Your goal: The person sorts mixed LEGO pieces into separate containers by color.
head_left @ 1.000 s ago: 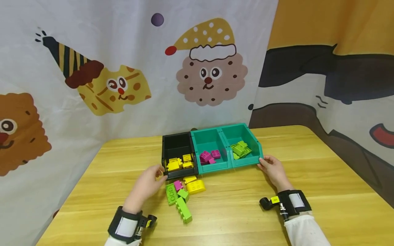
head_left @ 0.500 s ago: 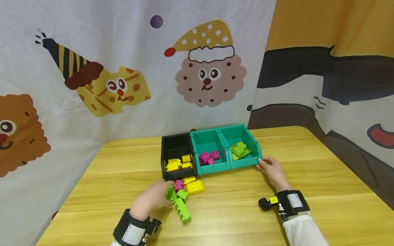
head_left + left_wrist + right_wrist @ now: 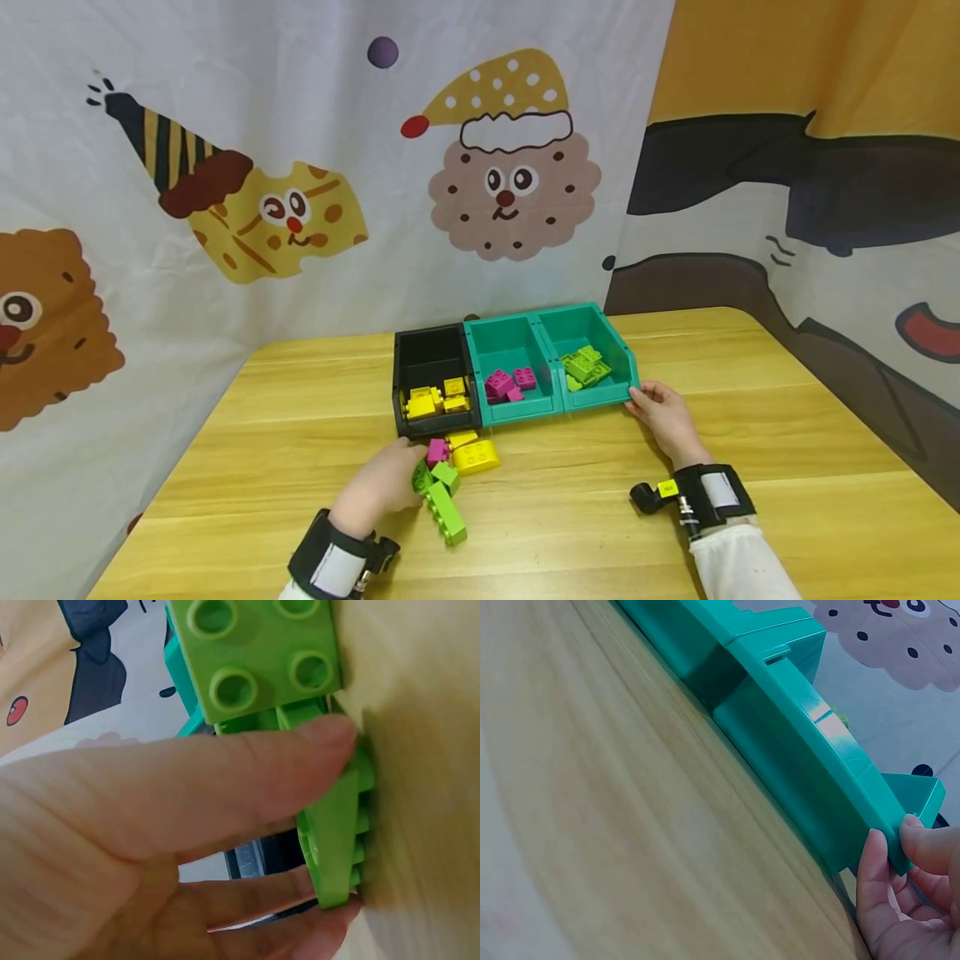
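L hand [image 3: 386,483] pinches the stud-down lime brick [image 3: 334,832], thumb twd one end, fingertips at the other, studs facing the tabletop [image 3: 555,508]; how firm the hold is, can't tell. R hand [image 3: 667,421] clamps the near R corner of the R teal bin [image 3: 573,323] btwn thumb & fingers. Hands well apart.

Step in hand looks like picking up that brick. Prob. best w/ thumb & fingertips square on opp. ends, then a straight lift: the long lime brick [image 3: 447,514] is just beside it, on the near R, & could get dragged along. Small lime brick [image 3: 446,476] & magenta brick [image 3: 438,452] crowd it on the R & far R too, so a sideways pull may scatter the pile. R hand needs only a light, steady hold; a tug would likely shift the bin.

Pos.: stud-down lime brick sits btwn L thumb & fingers, just near of the black bin [image 3: 431,358], well L of R hand. Rounded yellow brick [image 3: 476,457] is farther R in the pile, btwn the two hands. Contact btwn the lime bricks: unclear.
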Available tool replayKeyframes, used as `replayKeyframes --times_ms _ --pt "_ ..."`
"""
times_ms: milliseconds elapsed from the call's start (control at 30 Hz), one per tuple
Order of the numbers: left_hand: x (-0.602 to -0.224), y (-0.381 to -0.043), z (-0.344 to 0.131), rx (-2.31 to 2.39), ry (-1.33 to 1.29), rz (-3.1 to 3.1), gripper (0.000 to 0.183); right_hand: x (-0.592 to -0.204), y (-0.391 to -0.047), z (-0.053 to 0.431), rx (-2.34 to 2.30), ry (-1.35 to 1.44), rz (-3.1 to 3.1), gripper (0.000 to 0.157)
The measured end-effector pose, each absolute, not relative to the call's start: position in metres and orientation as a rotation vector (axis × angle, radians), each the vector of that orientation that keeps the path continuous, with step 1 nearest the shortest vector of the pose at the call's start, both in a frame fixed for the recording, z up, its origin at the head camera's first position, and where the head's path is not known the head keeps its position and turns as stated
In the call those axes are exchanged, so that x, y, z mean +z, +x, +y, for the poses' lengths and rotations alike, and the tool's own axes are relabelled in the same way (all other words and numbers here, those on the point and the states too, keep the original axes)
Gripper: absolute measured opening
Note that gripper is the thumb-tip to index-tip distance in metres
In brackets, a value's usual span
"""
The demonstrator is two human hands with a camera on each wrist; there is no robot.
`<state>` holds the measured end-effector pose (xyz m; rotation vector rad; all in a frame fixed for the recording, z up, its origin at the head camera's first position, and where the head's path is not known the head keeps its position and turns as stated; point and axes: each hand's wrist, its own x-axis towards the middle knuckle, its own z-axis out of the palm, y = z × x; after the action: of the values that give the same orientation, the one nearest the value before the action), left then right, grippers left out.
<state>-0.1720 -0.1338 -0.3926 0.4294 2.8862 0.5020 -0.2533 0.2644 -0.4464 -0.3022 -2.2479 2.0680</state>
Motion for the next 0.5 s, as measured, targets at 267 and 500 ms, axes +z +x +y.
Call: replayKeyframes --times_ms 267,500 --pt "-0.391 -0.1729 -0.1343 0.493 0.439 2.911 0.061 -0.4453 -0.2522 0.2642 2.081 -0.295 -2.236 0.031" --pt "-0.3913 -0.1727 -0.1371 0.525 0.457 2.919 0.061 -0.4439 -0.2512 0.2629 2.093 -0.312 -2.223 0.032"
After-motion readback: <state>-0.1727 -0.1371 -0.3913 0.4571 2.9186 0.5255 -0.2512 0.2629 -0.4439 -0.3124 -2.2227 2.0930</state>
